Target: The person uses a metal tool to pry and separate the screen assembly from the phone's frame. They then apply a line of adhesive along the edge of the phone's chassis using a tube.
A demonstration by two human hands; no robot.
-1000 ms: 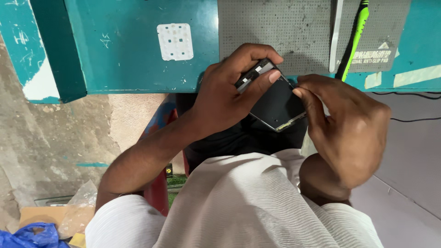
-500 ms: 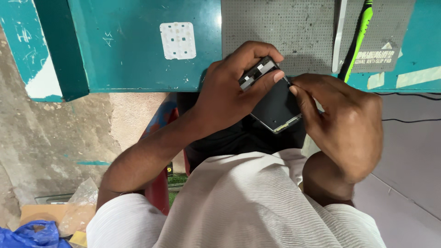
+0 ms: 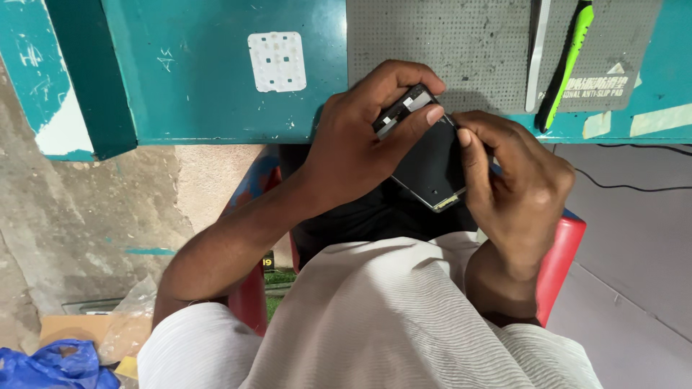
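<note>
Far from me lay a teal table [image 3: 202, 79] | white keypad sheet [image 3: 277, 61] on it | grey perforated mat [image 3: 461, 43] right | green-black tool [image 3: 566, 68] far right | blue bag [image 3: 50, 364] near left

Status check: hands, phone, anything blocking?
Left hand grips phone's top end. Right hand pinches its side edge. Dark phone held above lap, off the teal table. Nothing blocking.

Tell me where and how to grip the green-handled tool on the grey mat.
Grip the green-handled tool around the middle of its handle, coming from above. It lies flat and nearly upright in the picture on the perforated grey mat, with both long sides free.
</note>
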